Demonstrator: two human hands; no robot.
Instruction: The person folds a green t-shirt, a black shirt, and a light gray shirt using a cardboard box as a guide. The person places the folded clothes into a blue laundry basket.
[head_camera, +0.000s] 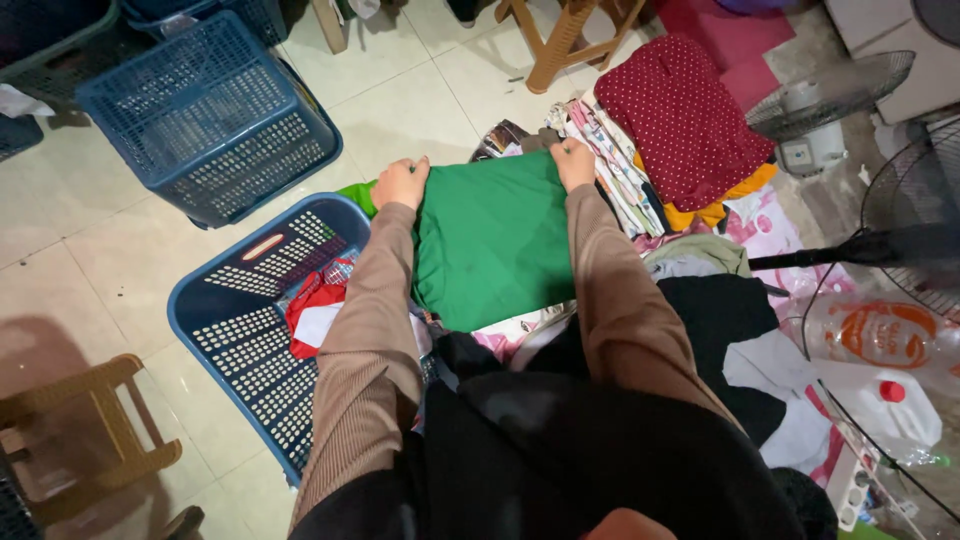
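A folded green garment (492, 240) lies flat in front of me, on top of other clothes. My left hand (400, 182) grips its far left corner with curled fingers. My right hand (573, 162) presses down on its far right corner, fingers curled over the edge. Both arms wear brown ribbed sleeves. A pile of folded patterned clothes (615, 165) sits just right of the garment, and a dark red dotted cloth (685, 115) lies beyond that.
A blue laundry basket (235, 330) with a red and white item stands at my left; a second blue basket (205, 115) sits farther back. Wooden stools stand at the top (565, 35) and lower left (85, 440). A fan (905, 215) and a plastic bottle (880, 335) are at right.
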